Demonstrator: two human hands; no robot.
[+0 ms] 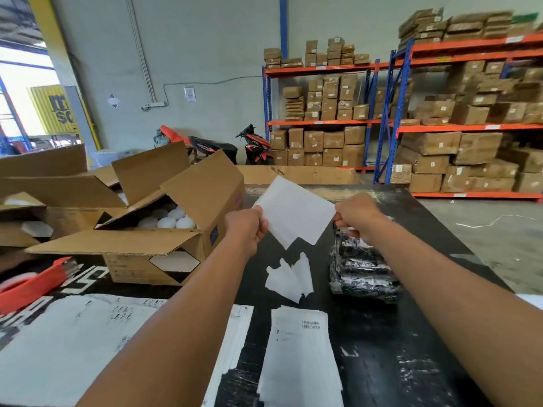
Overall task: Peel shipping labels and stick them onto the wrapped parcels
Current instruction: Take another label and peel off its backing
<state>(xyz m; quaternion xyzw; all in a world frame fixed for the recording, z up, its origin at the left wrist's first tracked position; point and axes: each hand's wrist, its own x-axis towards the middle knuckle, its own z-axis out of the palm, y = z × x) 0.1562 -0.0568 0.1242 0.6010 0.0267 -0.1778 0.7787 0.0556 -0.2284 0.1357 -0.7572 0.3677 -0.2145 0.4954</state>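
- The left hand [248, 227] and the right hand [354, 215] hold one white label sheet [293, 214] in the air above the middle of the bench [411, 333], each grip pinched on an opposite short edge, with the sheet stretched between them and tilted.
- The side facing the camera is blank and matte; a lower corner looks split or folded back, so the peel is probably just starting. I cannot tell whether the backing is already coming away.
- The sheet is thin, very light and floppy; it will likely curl and stick to itself once the adhesive is bare, so holding it by the edges and corners with fingertips, kept taut, seems wise.
- The wrapped parcel [363, 273] lies just beyond the right wrist, toward the bench's right edge: a flat block in glossy black film, crinkled and reflective. It looks slippery yet firm enough to press a label onto its top face.
- Curled white backing scraps [289, 276] lie just left of the parcel, limp and translucent.
- A stack of printed labels [299, 356], with a barcode on top, sits at the near edge, flat and fanned slightly.
- An open cardboard box [164, 245] holding round white pieces stands on the left side; a red tape dispenser [32, 284] lies by the left edge.
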